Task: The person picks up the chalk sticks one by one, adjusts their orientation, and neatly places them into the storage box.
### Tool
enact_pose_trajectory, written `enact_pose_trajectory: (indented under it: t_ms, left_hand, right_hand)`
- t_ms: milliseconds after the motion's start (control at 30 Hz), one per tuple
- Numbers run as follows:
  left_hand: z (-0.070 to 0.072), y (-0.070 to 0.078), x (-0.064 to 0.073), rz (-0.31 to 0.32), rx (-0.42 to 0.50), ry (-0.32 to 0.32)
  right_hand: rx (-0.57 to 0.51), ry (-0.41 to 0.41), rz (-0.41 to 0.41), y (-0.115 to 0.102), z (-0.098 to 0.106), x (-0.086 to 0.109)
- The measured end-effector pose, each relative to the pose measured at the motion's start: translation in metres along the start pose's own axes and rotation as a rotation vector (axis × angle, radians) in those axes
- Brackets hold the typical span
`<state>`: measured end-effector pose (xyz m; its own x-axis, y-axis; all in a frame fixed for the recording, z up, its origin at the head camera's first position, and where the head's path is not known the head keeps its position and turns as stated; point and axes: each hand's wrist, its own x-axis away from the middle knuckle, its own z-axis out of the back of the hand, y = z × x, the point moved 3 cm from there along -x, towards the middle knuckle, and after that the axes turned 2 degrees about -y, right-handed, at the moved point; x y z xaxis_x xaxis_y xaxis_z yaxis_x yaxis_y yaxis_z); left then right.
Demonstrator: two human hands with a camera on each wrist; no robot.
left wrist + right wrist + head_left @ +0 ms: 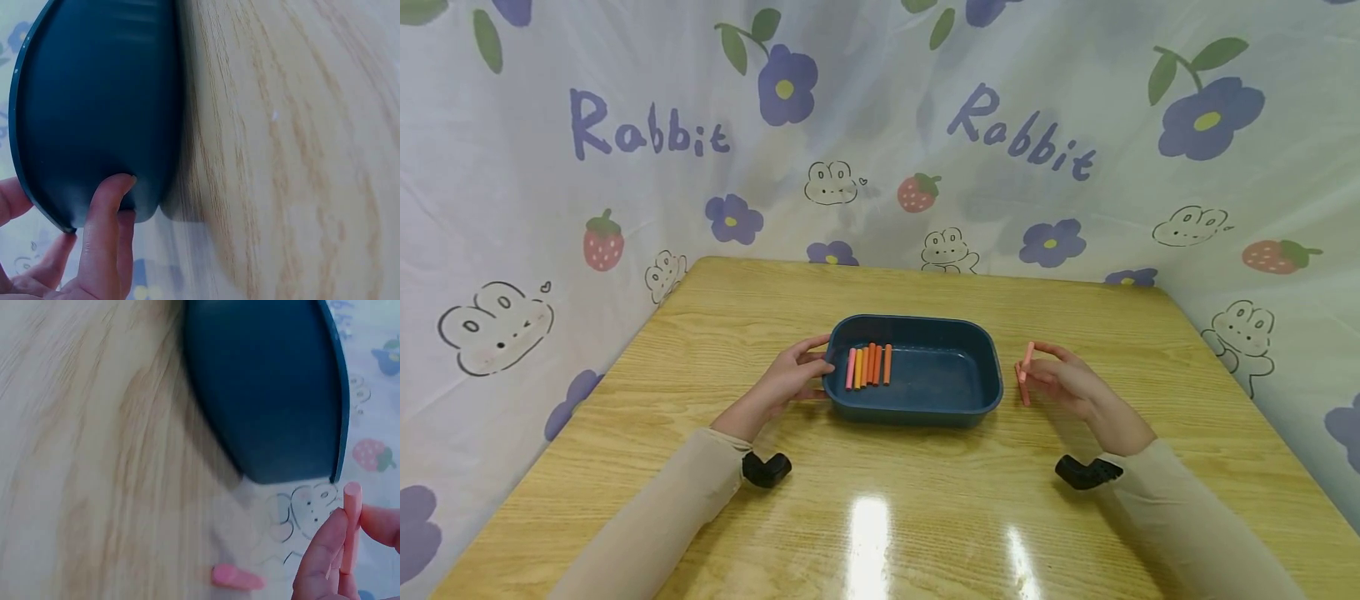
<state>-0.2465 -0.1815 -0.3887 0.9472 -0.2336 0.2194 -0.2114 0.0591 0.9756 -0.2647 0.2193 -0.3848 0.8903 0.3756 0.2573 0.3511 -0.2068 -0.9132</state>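
A dark blue rectangular tray (936,404) stands on the table, with several chalk sticks (870,365) in pink, yellow and orange lined up at its left end. My left hand (786,379) grips the tray's left end, thumb over the rim and fingers against the outer wall (94,112). Just off the tray's right end, my right hand (1067,385) pinches a pink chalk stick (352,528) between thumb and fingers, holding it nearly upright above the table. Below that hand, another pink chalk stick (240,579) lies on the tabletop.
The wooden table (737,533) runs under both arms. A white cloth (880,125) printed with rabbits, flowers and strawberries hangs behind it and along both sides. Black wrist devices (766,471) sit at both cuffs.
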Motion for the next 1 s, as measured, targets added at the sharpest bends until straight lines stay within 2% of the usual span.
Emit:
enact_pose_trajectory:
  t_ms: [167,533,733,867,1000]
  left_hand:
    - [0.0,0.0,0.0,0.007,-0.003,0.009]
    - [0.0,0.001,0.0,0.007,0.01,0.001]
    - [-0.001,0.001,0.001,0.021,0.008,0.006]
    - [-0.001,0.001,0.0,0.024,0.01,0.008]
    - [-0.001,0.001,0.0,0.02,0.009,0.004]
  right_hand:
    - [-0.016,0.028,-0.026,-0.006,-0.01,-0.003]
    - [-0.112,0.01,-0.079,-0.017,-0.033,-0.016]
    - [-0.053,-0.009,-0.075,-0.023,-0.048,-0.025]
    - [-0.022,0.001,-0.107,-0.026,-0.055,-0.03]
    - [-0.035,0.015,-0.144,-0.028,-0.062,-0.034]
